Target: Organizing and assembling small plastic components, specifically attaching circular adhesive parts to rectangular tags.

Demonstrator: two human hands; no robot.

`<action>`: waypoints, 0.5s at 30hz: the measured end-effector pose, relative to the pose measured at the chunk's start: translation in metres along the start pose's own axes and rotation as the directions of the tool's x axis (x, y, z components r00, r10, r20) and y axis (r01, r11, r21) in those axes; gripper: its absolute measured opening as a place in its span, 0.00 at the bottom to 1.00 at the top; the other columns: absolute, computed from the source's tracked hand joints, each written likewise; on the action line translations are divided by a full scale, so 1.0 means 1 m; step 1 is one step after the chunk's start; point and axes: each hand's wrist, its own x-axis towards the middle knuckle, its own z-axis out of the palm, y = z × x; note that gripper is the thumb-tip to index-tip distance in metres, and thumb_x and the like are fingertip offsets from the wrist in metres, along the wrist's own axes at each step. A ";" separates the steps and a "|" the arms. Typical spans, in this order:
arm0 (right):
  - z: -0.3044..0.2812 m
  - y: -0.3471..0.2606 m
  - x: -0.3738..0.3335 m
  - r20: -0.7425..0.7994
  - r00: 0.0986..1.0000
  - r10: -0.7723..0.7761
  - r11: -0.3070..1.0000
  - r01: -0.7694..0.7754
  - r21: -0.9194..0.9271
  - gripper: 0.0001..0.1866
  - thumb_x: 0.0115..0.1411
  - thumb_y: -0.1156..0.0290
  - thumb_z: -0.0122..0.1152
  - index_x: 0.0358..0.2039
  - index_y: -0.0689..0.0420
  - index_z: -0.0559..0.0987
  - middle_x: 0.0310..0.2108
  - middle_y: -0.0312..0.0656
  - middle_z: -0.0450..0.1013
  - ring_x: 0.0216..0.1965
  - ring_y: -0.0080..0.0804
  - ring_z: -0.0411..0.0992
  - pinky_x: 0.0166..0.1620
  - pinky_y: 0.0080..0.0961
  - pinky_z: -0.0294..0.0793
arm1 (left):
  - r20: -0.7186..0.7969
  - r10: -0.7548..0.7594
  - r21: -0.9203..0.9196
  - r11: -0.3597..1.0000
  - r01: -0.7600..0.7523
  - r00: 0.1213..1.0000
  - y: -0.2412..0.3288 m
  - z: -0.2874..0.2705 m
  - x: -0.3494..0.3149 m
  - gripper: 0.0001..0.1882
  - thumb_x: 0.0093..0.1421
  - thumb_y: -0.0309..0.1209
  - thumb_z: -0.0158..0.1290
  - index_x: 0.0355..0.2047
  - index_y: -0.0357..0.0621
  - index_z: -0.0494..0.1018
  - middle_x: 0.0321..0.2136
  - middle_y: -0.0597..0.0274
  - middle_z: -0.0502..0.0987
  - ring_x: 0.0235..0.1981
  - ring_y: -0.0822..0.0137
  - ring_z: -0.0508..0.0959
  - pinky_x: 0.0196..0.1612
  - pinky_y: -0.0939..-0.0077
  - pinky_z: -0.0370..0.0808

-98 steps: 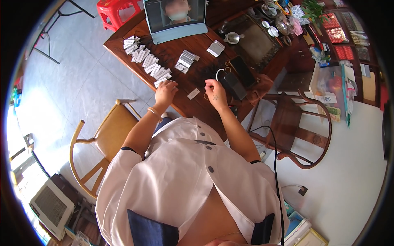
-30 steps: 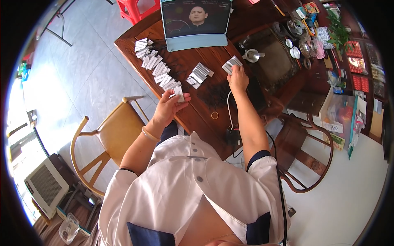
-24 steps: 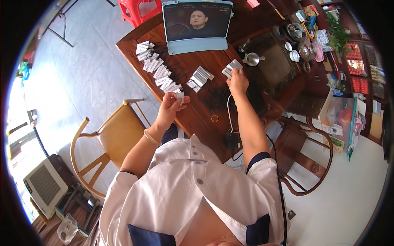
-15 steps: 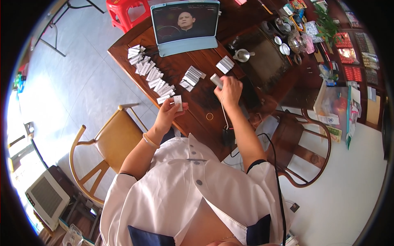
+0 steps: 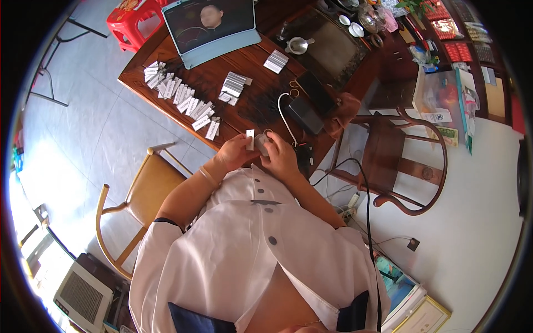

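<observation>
At the table's near edge my two hands are close together. My left hand point(image 5: 233, 152) pinches a small white tag point(image 5: 250, 140) upright between thumb and fingers. My right hand point(image 5: 281, 159) is closed on a pale greyish piece point(image 5: 261, 144) beside the tag; its kind is unclear and the fingers cover part of it. A thin yellowish ring point(image 5: 267, 134) shows just beyond my right fingertips. Left of my hands, a long overlapping row of white printed tags point(image 5: 189, 105) with dark strings runs along the table edge. Farther off lies a stack of striped labels point(image 5: 234, 84).
A second striped label stack point(image 5: 276, 61) lies beyond. A tablet point(image 5: 211, 25) stands at the back. To the right are a dark phone point(image 5: 316, 91), a black box-shaped device point(image 5: 306, 115), a white cable point(image 5: 282, 114) and a metal cup point(image 5: 297, 45). Chairs point(image 5: 155, 180) flank the table.
My right hand has come back from the label stacks to beside my left hand. The grey cylinder seen in it earlier no longer shows as such. The whole view has shifted.
</observation>
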 end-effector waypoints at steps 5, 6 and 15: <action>0.009 0.011 -0.019 0.159 0.985 -0.062 0.988 0.038 0.149 0.25 0.39 0.71 0.71 0.38 0.58 0.70 0.52 0.47 0.68 0.39 0.51 0.73 0.39 0.42 0.73 | -0.071 -0.114 0.077 0.990 0.120 0.991 -0.011 -0.015 0.011 0.11 0.66 0.30 0.42 0.47 0.40 0.65 0.46 0.54 0.72 0.49 0.56 0.73 0.56 0.51 0.69; 0.009 0.012 -0.020 0.215 0.977 -0.017 0.987 -0.018 0.160 0.27 0.39 0.70 0.71 0.40 0.58 0.69 0.51 0.47 0.68 0.39 0.50 0.73 0.39 0.42 0.73 | -0.077 -0.124 0.104 0.986 0.131 0.989 -0.011 -0.013 0.012 0.11 0.67 0.30 0.42 0.47 0.40 0.65 0.46 0.54 0.72 0.49 0.55 0.74 0.56 0.51 0.69; 0.004 0.009 -0.016 0.434 0.900 0.028 0.977 -0.115 0.177 0.31 0.43 0.69 0.69 0.48 0.56 0.66 0.50 0.50 0.68 0.43 0.52 0.72 0.44 0.41 0.73 | -0.204 -0.137 0.239 0.953 0.185 0.969 -0.017 -0.015 0.018 0.11 0.67 0.30 0.41 0.47 0.39 0.63 0.44 0.52 0.70 0.46 0.50 0.74 0.52 0.50 0.72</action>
